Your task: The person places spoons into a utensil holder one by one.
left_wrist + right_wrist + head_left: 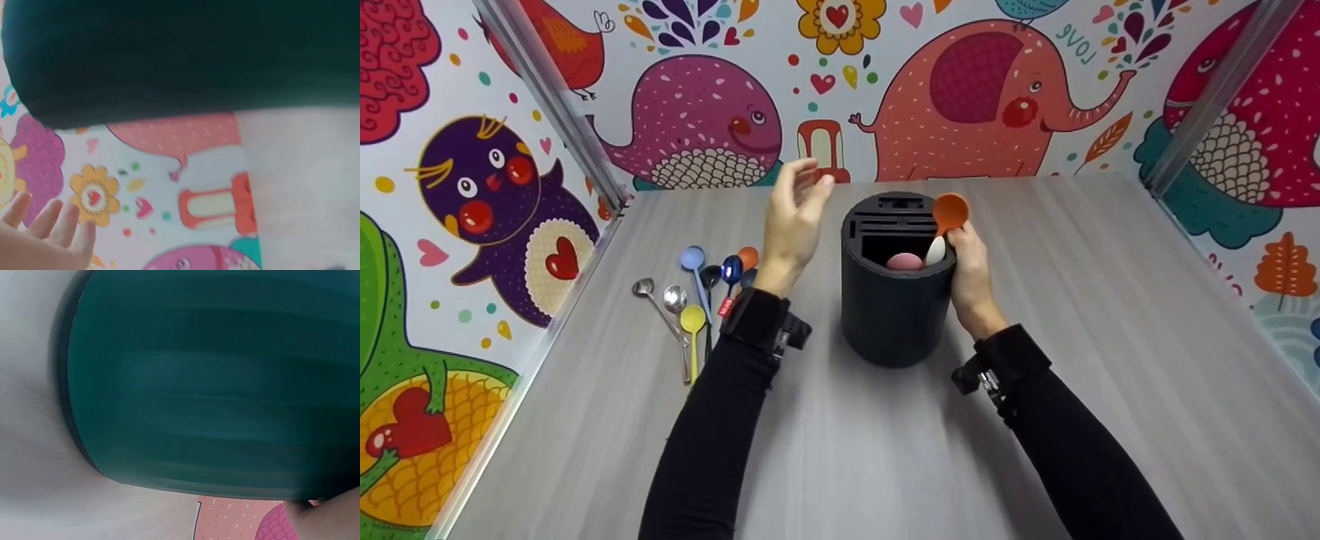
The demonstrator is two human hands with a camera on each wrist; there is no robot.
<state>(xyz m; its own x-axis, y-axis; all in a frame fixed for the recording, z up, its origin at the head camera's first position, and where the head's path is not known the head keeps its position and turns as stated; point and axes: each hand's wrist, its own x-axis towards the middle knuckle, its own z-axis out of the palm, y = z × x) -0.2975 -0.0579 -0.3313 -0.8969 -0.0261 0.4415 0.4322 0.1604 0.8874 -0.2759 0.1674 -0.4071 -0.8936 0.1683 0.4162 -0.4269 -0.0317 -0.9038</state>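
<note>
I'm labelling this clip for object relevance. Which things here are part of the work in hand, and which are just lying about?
In the work:
- orange spoon, gripped by the right hand
- dark holder, with pink and white spoons inside
- left hand, raised and holding nothing

Lying about:
- loose spoons on the table, left of the holder
</note>
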